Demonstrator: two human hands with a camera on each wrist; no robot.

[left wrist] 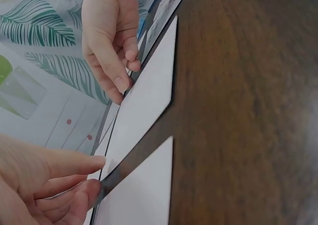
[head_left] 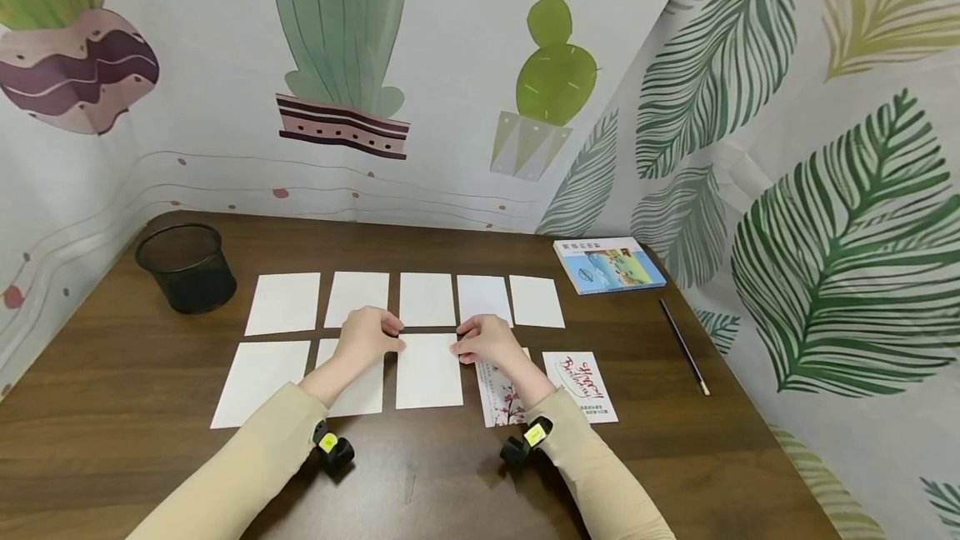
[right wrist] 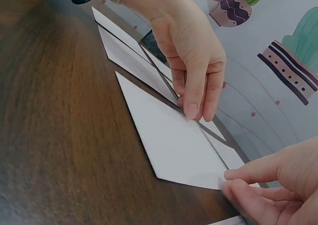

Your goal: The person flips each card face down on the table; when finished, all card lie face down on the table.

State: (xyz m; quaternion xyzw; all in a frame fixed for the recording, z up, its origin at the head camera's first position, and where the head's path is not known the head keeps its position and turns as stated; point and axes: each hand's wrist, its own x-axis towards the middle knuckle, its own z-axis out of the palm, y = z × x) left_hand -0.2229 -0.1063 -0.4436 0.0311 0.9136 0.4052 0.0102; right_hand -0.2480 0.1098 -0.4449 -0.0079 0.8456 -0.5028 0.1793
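Note:
A white blank card (head_left: 429, 373) lies in the middle of the front row, its face up. My left hand (head_left: 367, 336) pinches its far left corner between thumb and fingers. At the far right corner, my right hand (head_left: 487, 340) grips the same card by thumb and forefinger; the pinch also shows in the right wrist view, where the card (right wrist: 164, 135) lies close to the tabletop. Under my left forearm, a second white card (head_left: 360, 390) is partly hidden. A printed card with red blossoms (head_left: 501, 398) is partly covered by my right hand and wrist.
Several blank white cards (head_left: 426, 300) form a back row. Right of the blossom card lies a card with red lettering (head_left: 577, 382). A black mesh pen holder (head_left: 191, 273) stands back left; a blue book (head_left: 611, 267) and a dark pencil (head_left: 684, 348) lie right.

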